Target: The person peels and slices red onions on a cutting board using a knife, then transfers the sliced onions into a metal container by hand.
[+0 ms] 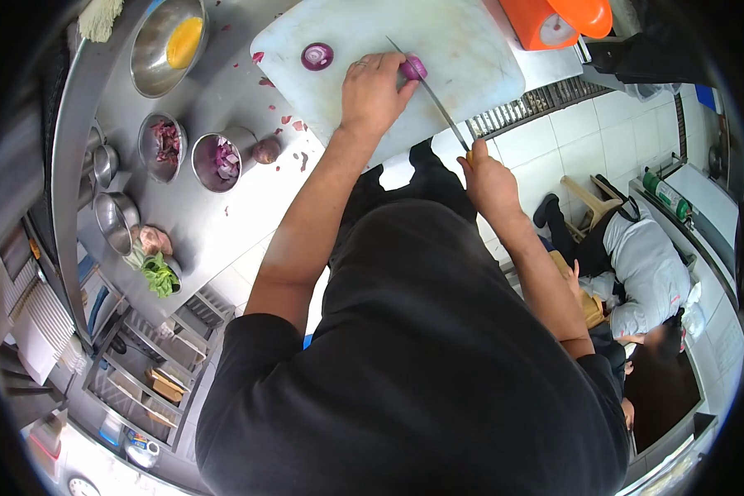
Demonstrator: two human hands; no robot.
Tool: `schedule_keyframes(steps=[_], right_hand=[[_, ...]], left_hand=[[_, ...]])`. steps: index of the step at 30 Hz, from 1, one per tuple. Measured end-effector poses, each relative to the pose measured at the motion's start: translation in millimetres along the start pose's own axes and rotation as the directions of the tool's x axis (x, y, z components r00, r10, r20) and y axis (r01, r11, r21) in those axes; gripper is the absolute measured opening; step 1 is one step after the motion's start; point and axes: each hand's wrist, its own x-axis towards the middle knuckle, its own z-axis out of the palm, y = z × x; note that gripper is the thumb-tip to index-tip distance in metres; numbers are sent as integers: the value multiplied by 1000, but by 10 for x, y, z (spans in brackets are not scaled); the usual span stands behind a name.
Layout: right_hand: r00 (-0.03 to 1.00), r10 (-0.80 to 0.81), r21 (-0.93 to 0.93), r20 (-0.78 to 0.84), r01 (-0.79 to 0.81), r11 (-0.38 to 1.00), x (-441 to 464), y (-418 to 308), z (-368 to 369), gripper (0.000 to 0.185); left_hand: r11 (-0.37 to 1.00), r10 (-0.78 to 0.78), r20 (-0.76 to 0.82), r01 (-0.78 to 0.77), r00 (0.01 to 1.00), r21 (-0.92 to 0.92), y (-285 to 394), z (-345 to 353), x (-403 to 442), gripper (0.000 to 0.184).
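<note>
onion piece is held on cutting board by half-curled left hand; knife is gripped in closed right hand.

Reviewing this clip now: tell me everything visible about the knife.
The knife has a long, narrow blade that looks like grey metal, tapering to a point, and a yellowish handle mostly hidden in the right hand. It slants over the white cutting board, tip toward the picture's top. The blade crosses the purple onion piece beside the left hand; whether it has cut in cannot be told.
</note>
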Motion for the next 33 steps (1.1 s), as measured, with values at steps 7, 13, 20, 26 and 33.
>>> schedule_keyframes(steps=[7, 13, 20, 26, 33], right_hand=[[997, -25, 66, -78, 31, 997, -172, -33, -170, 32], [984, 10, 93, -180, 7, 996, -285, 44, -331, 34], [991, 13, 99, -130, 0, 995, -361, 143, -361, 33], [993, -54, 79, -101, 62, 995, -505, 6, -494, 32], [999, -18, 44, -37, 20, 999, -642, -164, -602, 30]], left_hand=[[1000, -14, 43, 15, 999, -24, -14, -18, -43, 43], [977, 211, 101, -212, 972, -3, -112, -176, 111, 46], [993, 111, 287, -118, 951, 5, -70, -233, 249, 40], [999, -50, 145, 51, 988, -5, 46, -84, 34, 38], [1000, -18, 151, 21, 988, -18, 50, -106, 20, 35]])
